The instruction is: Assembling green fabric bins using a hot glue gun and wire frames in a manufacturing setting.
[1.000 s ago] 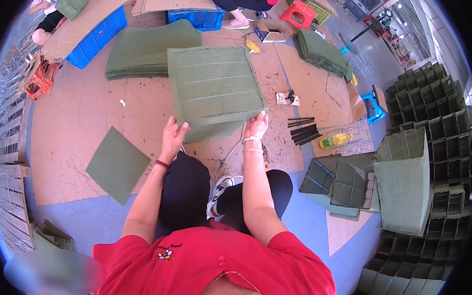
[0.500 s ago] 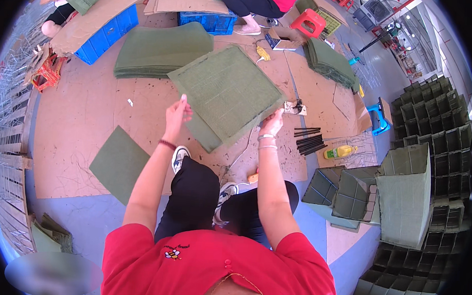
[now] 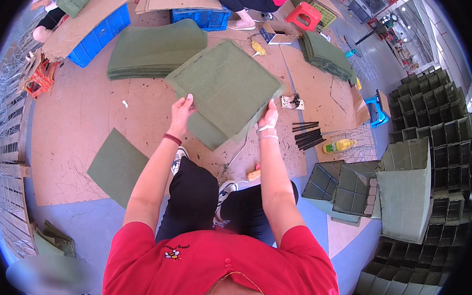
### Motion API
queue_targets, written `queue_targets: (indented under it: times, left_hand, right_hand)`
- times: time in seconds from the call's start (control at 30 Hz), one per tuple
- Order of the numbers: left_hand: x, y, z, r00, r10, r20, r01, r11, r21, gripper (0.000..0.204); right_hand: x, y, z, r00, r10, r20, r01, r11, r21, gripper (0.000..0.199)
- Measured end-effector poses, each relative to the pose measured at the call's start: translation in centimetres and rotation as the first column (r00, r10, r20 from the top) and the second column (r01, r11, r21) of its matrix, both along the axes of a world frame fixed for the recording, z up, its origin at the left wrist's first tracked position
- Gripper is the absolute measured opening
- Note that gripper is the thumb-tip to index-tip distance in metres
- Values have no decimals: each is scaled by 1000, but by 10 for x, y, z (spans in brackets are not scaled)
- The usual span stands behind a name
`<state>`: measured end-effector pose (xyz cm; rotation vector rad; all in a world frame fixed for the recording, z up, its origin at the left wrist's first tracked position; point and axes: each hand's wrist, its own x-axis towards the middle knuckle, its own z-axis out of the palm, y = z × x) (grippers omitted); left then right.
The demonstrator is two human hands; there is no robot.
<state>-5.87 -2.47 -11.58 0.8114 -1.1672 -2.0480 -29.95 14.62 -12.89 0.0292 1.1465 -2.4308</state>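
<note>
Cardboard floor sheet (image 3: 65, 154): spread below the work.
Green sheet stack (image 3: 156, 44): on the cardboard, beyond the panel's far-left side.
Green square fabric panel (image 3: 226, 85): between both hands, second layer under it; probably light, semi-stiff, not slippery; take opposite edges.
Right hand (image 3: 269, 115): closed on right corner.
Left hand (image 3: 182, 112): half-open at near-left edge; can't tell if gripping.

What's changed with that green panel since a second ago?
The green panel has turned: a corner now points toward the person, and the pale lines across it no longer stand out. The left hand and right hand are at its edges, as before. The loose green sheet and black sticks stayed put.
</note>
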Motion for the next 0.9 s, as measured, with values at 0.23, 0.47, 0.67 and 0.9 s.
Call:
queue_targets:
  times: [0.23,0.47,0.67,0.9]
  left_hand:
    - [-25,46,7,987,-21,-159,44,988,145,25]
    - [-8,28,17,993,-74,94,74,997,8,30]
    - [8,-39,-10,890,389,239,-263,865,-427,42]
    - [11,-48,24,950,1,313,53,985,-165,57]
  right_hand:
    - [-73,13,13,958,285,-40,-275,948,163,28]
    - [-58,25,-22,961,275,24,-276,955,106,32]
    - [1,114,-133,886,462,-41,-394,797,458,26]
    - [121,235,-231,902,-152,405,-235,614,754,18]
